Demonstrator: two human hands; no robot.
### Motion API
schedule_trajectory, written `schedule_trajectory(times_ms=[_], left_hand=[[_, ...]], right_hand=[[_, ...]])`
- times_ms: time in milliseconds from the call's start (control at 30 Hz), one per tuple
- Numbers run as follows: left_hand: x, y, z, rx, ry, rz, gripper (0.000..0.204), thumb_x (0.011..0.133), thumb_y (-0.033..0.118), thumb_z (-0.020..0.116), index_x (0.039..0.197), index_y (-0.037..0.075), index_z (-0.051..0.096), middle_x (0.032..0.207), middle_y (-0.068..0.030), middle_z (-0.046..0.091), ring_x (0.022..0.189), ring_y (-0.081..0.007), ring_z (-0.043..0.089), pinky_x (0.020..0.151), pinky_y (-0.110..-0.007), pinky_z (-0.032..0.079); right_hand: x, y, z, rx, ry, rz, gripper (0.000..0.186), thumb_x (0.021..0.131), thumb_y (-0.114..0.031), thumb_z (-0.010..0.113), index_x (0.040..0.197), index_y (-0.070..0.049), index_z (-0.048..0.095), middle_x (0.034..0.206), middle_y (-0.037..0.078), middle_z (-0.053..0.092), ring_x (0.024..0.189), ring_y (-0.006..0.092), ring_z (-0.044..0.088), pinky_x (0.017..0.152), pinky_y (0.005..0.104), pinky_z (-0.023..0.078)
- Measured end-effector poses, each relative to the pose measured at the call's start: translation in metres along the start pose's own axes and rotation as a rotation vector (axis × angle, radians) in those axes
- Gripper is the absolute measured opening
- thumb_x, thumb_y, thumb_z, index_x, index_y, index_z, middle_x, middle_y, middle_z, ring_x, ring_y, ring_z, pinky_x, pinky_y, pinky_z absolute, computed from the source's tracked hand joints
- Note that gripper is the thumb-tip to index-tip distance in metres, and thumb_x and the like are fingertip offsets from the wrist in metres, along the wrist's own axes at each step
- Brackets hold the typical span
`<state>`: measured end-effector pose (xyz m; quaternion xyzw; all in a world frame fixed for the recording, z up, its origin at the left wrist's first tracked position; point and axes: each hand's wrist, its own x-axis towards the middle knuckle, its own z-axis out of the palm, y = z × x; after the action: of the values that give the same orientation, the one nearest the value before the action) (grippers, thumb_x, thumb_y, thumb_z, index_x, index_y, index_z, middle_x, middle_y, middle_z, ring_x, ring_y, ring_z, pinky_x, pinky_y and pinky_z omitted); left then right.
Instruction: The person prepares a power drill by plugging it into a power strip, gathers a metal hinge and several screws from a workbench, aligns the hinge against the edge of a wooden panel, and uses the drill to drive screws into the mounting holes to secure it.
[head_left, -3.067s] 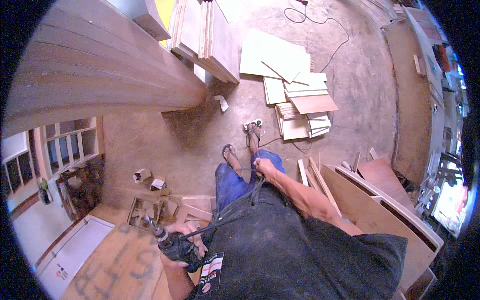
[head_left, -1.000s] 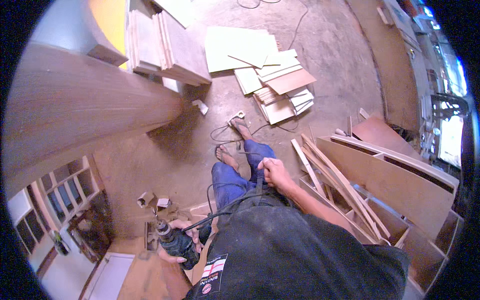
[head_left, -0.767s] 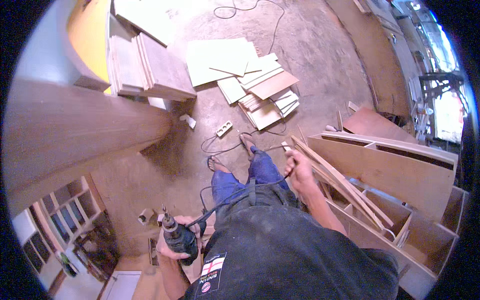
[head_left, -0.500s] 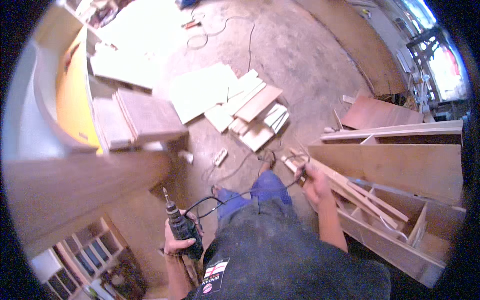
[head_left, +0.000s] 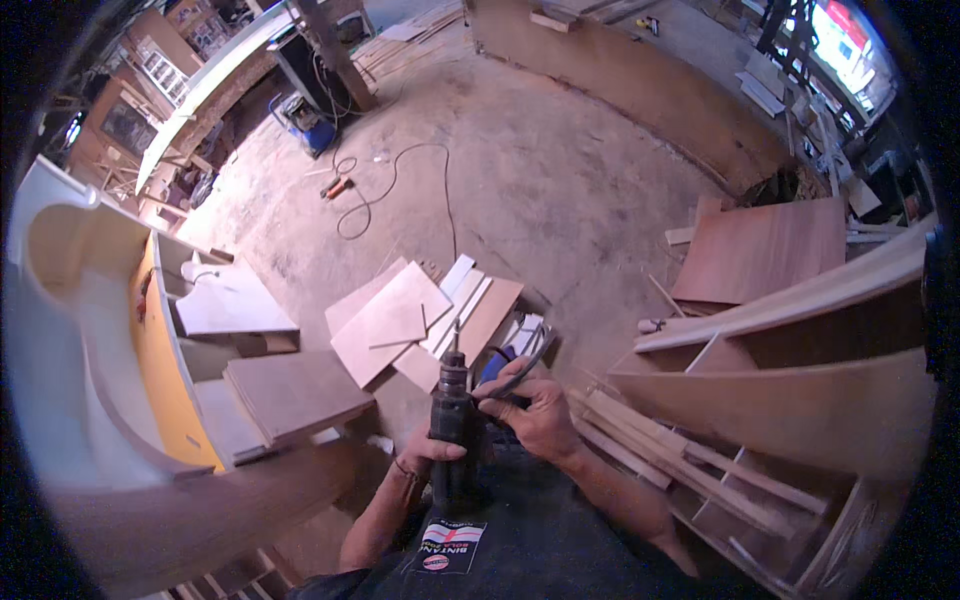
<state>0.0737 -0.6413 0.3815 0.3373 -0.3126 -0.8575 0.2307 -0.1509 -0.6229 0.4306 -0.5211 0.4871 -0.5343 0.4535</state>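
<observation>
A black power drill stands upright in front of my chest, its bit pointing away from me. My left hand is wrapped round the drill's body. Beside it, my right hand pinches the drill's black cord, gathered in a bend close to the tool. Behind my right fingers shows a patch of blue cloth, partly hidden. Beyond the drill, several pale wooden panels and strips lie stacked on the floor.
Left stands a curved cabinet piece with a yellow panel, near stacked brown boards. On the right are an open wooden frame holding long strips and a reddish sheet. An orange tool trails a cord across the floor.
The drill in my left hand has come rightward and up to my middle. My right hand, with the cord, has moved left beside it. My view has tilted up, showing more floor.
</observation>
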Motion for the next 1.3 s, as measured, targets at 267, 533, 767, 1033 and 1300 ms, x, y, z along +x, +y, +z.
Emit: schedule_trajectory(times_ms=[267,533,767,1033,1300], left_hand=[[0.212,0.097,0.004,0.16,-0.222,0.077,0.099,0.06,0.016,0.09,0.147,0.001,0.044,0.129,-0.0097,0.061,0.116,-0.0234,0.06,0.106,-0.038,0.045],[0.499,0.268,-0.057,0.129,-0.131,0.116,0.079,0.062,0.016,0.089,0.133,-0.002,0.059,0.112,-0.0072,0.069,0.105,-0.0195,0.065,0.097,-0.036,0.051],[0.599,0.469,-0.066,0.131,0.068,-0.014,0.07,0.065,0.005,0.086,0.13,0.0,0.059,0.11,-0.0102,0.07,0.1,-0.0214,0.069,0.089,-0.038,0.058],[0.729,0.608,-0.158,0.127,0.319,0.167,0.076,0.063,0.003,0.086,0.133,0.002,0.055,0.112,-0.0109,0.067,0.095,-0.0251,0.07,0.089,-0.045,0.061],[0.873,0.676,-0.293,0.168,0.714,0.011,0.054,0.07,0.006,0.083,0.119,0.0,0.061,0.097,-0.0098,0.07,0.081,-0.0225,0.071,0.075,-0.04,0.061]], right_hand=[[0.135,0.082,-0.14,0.944,0.395,0.367,0.016,0.104,-0.019,0.059,0.106,-0.005,0.069,0.103,0.007,0.07,0.099,0.0227,0.064,0.093,0.0376,0.05],[0.326,0.277,-0.365,1.292,0.959,0.427,0.022,0.101,-0.014,0.048,0.081,-0.01,0.056,0.077,0.005,0.061,0.078,0.0193,0.06,0.082,0.0367,0.051],[0.418,0.402,-0.505,1.168,1.402,0.775,0.024,0.093,-0.009,0.047,0.069,-0.014,0.044,0.06,0.002,0.051,0.053,0.0181,0.05,0.062,0.035,0.05],[0.567,0.433,-0.646,0.548,1.518,0.7,0.023,0.1,-0.027,0.052,0.079,-0.018,0.046,0.063,-0.002,0.044,0.056,0.0146,0.047,0.06,0.031,0.044],[0.998,0.517,-0.639,0.486,1.148,0.975,0.019,0.099,-0.035,0.053,0.09,-0.018,0.052,0.074,-0.002,0.046,0.07,0.0159,0.048,0.067,0.0353,0.042]])
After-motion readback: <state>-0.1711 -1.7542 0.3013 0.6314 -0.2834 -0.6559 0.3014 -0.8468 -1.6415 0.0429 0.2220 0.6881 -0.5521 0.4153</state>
